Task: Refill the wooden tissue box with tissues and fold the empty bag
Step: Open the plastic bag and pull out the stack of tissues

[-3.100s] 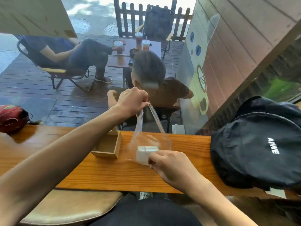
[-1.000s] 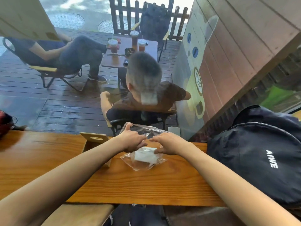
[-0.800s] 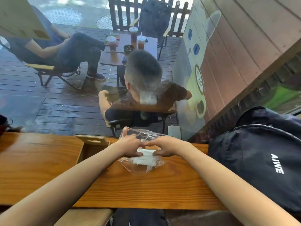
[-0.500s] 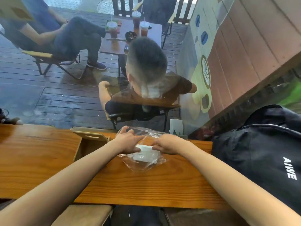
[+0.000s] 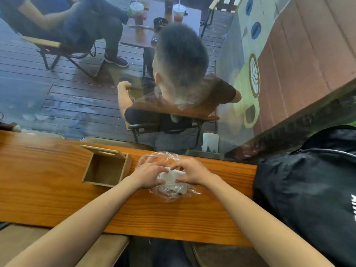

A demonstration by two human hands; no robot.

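Clear plastic bag (image 5: 169, 191) sits on the wooden counter (image 5: 57, 189), roughly centre frame, with the white tissue stack (image 5: 171, 176) inside it. Left hand (image 5: 149, 175) is at the stack's 9 o'clock, right hand (image 5: 190, 173) at its 3 o'clock, both curled down over the film and pinching the stack from opposite sides. Fingers are partly closed around it, not flat; whether they're inside the bag mouth or gripping through the plastic, I can't tell. Bag mouth looks bunched up at 12 o'clock of the hands, toward the window. Two-sided grip makes sense: a loose stack of tissues splays if lifted from one edge, so squeezing both ends keeps it as one block. Wooden tissue box (image 5: 107, 167) is just beside the bag at its 9 o'clock, empty, lid (image 5: 104, 149) tipped up and back at the far side so the opening is clear for a short sideways transfer. Black backpack (image 5: 308, 189) is at 3 o'clock, well apart from the work. My read: step in hand is getting the stack out of the bag; refill not yet done, bag fold still to come. Risk is the film dragging along with the tissues, or the stack buckling if the squeeze is too hard.
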